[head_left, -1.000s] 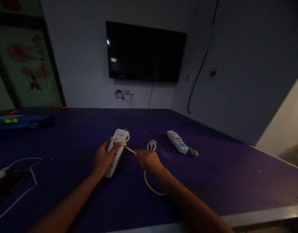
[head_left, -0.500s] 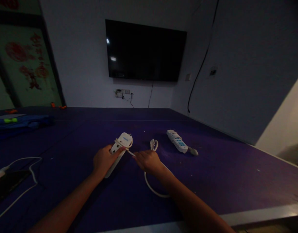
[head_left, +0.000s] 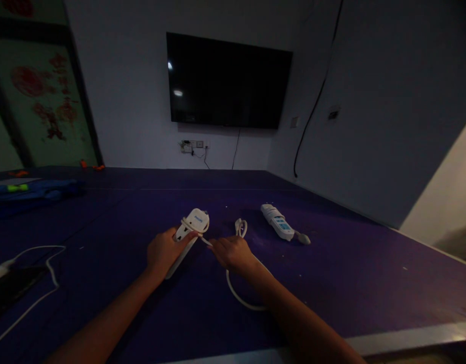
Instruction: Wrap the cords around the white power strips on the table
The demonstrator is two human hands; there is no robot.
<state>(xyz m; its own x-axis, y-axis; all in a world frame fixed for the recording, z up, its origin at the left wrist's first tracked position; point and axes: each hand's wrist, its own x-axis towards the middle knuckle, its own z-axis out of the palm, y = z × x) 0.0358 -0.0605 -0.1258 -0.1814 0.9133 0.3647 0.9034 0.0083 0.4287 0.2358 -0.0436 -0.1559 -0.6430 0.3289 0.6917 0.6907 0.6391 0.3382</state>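
Observation:
My left hand [head_left: 165, 252] is wrapped round a white power strip [head_left: 195, 222] that lies on the dark purple table [head_left: 350, 268], its far end tilted to the right. A white cord [head_left: 236, 296] is looped over the strip's far end. My right hand [head_left: 229, 252] pinches this cord just right of the strip, pulling it taut. The rest of the cord curves under my right wrist and ends in a plug [head_left: 239, 226] lying on the table.
A second white power strip [head_left: 277, 221] with blue sockets lies to the right. At the far left lie a dark device with a white cable [head_left: 35, 253] and a blue bag [head_left: 35, 191]. A black screen [head_left: 227, 81] hangs on the wall. The table's near edge [head_left: 407, 336] runs bottom right.
The power strip has turned, its far end swinging to the right. My right hand has moved slightly closer to the strip, still pinching the cord.

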